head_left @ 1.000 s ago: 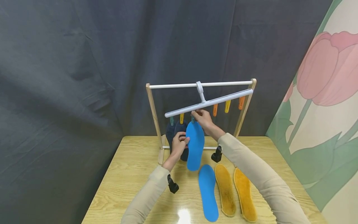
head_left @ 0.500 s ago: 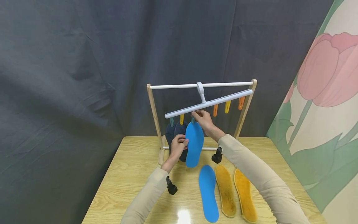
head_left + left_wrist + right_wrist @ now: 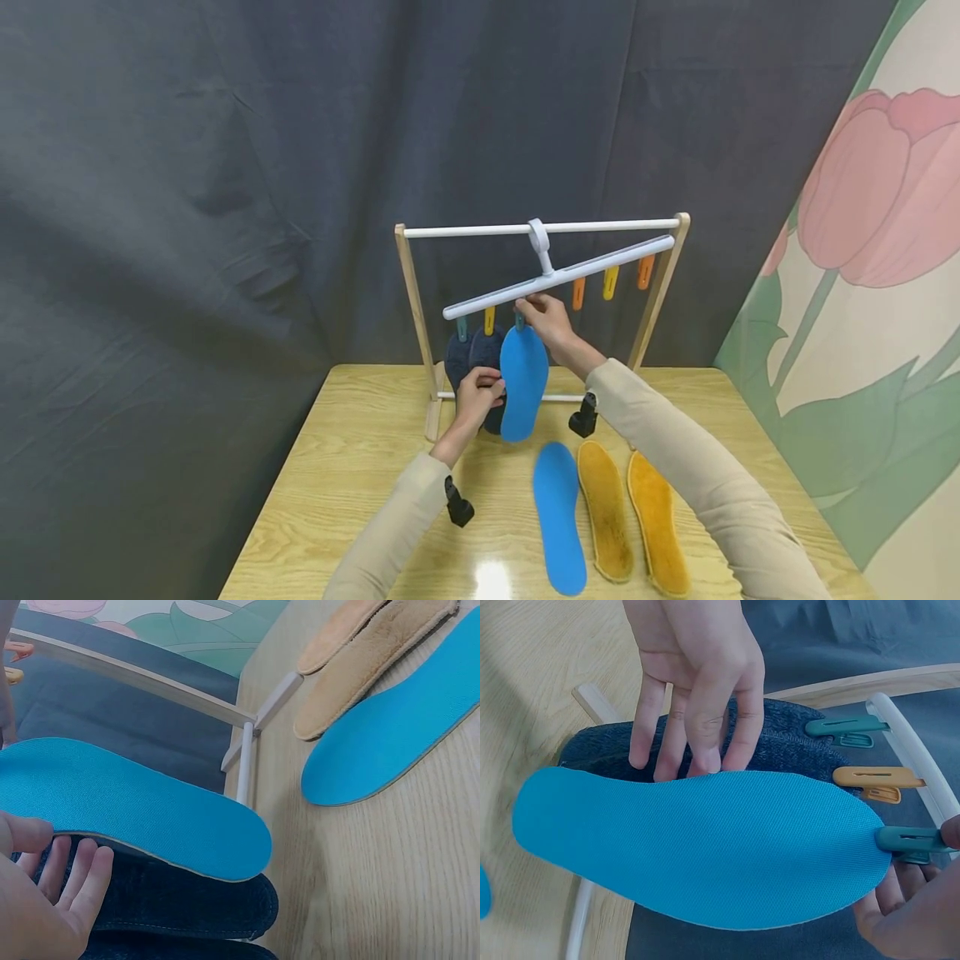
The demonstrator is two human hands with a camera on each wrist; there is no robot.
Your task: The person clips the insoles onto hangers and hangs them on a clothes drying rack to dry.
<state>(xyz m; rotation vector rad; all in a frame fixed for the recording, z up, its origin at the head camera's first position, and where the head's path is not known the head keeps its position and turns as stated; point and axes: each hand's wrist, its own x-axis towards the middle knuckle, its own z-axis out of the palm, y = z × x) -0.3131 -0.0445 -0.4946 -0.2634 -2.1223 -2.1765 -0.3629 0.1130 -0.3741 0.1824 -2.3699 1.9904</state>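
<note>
A blue insole (image 3: pixel 525 383) hangs toe-up from a green clip (image 3: pixel 911 839) under the white hanger (image 3: pixel 562 277), its lower end above the table (image 3: pixel 337 492). The person's right hand (image 3: pixel 551 321) pinches that clip, thumb on top and fingers curled beneath. The left hand (image 3: pixel 477 398) pinches the insole's side edge between thumb and fingers, the other fingers slightly spread. Just behind and to the left, two dark insoles (image 3: pixel 485 348) hang from another green clip (image 3: pixel 847 726) and a yellow clip (image 3: pixel 877 777). The hanger hooks over the rack's top bar (image 3: pixel 607 226), tilting down at the left; three orange and yellow clips (image 3: pixel 611 283) dangle from its higher side. In front, on the table, lie a second blue insole (image 3: pixel 558 517) and two tan insoles (image 3: pixel 604 510), side by side.
</note>
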